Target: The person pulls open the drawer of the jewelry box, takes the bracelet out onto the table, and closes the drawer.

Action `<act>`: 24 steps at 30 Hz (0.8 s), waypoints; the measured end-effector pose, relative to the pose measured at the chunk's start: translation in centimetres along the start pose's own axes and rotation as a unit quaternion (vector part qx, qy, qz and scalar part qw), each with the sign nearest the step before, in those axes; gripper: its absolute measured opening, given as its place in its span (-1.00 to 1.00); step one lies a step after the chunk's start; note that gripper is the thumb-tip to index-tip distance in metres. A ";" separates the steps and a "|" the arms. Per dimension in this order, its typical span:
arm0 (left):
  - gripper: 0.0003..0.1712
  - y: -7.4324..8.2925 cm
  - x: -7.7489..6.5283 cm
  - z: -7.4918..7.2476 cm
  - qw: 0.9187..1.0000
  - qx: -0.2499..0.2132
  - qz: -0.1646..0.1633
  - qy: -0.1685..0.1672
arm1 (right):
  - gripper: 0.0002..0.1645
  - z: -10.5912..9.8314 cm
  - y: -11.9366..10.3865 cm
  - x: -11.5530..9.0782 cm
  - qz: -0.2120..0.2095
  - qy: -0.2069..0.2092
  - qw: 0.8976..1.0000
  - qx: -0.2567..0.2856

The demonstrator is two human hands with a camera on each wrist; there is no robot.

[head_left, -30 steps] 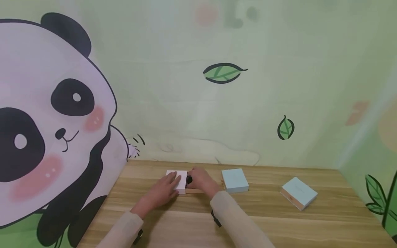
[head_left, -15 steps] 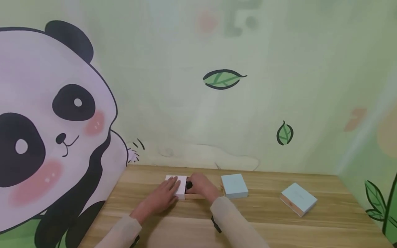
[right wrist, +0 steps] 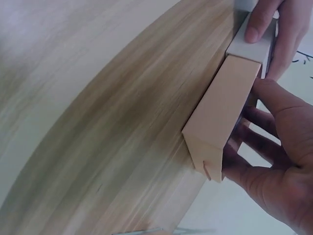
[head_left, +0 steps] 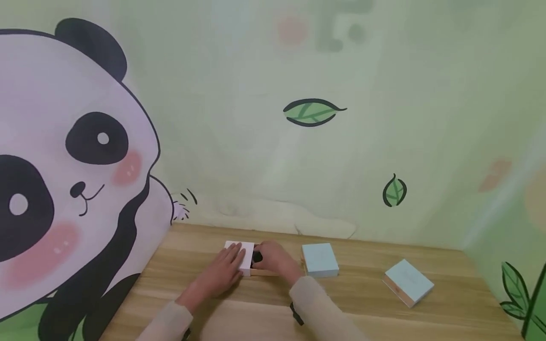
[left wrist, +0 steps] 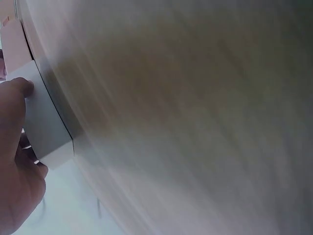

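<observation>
A white box sleeve [head_left: 245, 252] lies on the table near the wall, with a peach-coloured drawer [right wrist: 222, 98] pulled out from its right end. My left hand [head_left: 222, 267] grips the sleeve, fingers over the top and thumb on the near side; the left wrist view also shows that thumb against the sleeve [left wrist: 45, 115]. My right hand [head_left: 276, 259] reaches into the drawer from above with curled fingers. Between its thumb and fingers a small black object [head_left: 257, 256] shows in the head view. The drawer walls and my fingers hide most of it.
A pale blue box [head_left: 320, 259] stands just right of the drawer. Farther right, another pale box [head_left: 409, 282] with a peach side sits at an angle. The wooden table [head_left: 239, 312] ends at a wall with a printed panda [head_left: 141, 208].
Both hands stay at the box, the left on the sleeve and the right in the drawer. The whole head view has shifted slightly.
</observation>
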State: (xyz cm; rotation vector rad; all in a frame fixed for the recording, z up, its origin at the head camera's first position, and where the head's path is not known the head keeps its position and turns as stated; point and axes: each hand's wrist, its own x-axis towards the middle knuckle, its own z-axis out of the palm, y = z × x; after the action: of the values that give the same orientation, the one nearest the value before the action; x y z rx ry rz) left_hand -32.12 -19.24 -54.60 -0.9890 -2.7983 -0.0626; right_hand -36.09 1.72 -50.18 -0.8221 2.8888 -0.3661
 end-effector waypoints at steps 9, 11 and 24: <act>-0.30 0.8 0.8 -1.0 1.000 0.007 -0.011 -0.020 | -0.52 0.3 0.3 -0.2 0.039 0.052 0.996 0.053; -0.29 1.0 0.8 -0.9 0.999 0.005 -0.017 -0.039 | -0.49 0.4 0.5 -0.4 0.033 0.045 0.997 0.055; -0.31 0.7 0.8 -0.7 0.998 0.010 -0.039 -0.038 | -0.42 -1.8 0.3 -2.3 -0.055 0.087 0.994 0.034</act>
State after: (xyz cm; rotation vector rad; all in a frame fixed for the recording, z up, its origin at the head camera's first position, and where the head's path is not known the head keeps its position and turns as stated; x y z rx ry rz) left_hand -32.19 -18.29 -53.82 -0.8967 -2.8994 -0.0079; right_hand -34.61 3.52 -48.38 -0.9861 2.9764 -0.5707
